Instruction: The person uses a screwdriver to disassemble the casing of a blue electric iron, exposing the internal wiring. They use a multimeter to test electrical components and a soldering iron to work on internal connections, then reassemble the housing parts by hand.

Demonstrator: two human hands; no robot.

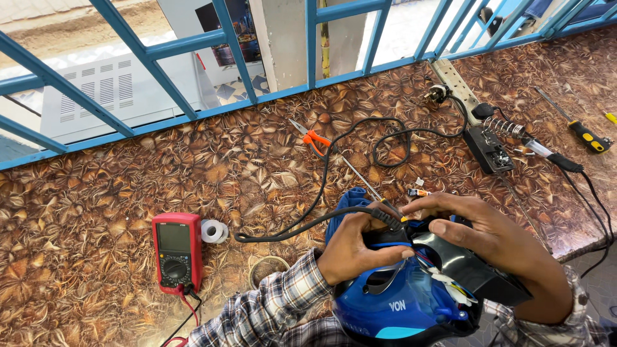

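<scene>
One blue steam iron [398, 302] sits between two hands: the left hand [352, 247] clamps its black rear housing, the right hand [495, 241] curls over it. One red multimeter [177, 252] and one orange-handled pliers [313, 139] lie on the worktop [96, 205].

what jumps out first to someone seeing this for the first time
Both hands, the left hand and right hand, clasp a blue and black steam iron at the bottom centre, its black cord looping across the leaf-patterned worktop. A red multimeter lies to the left, and a soldering iron on its stand sits at upper right.
</scene>
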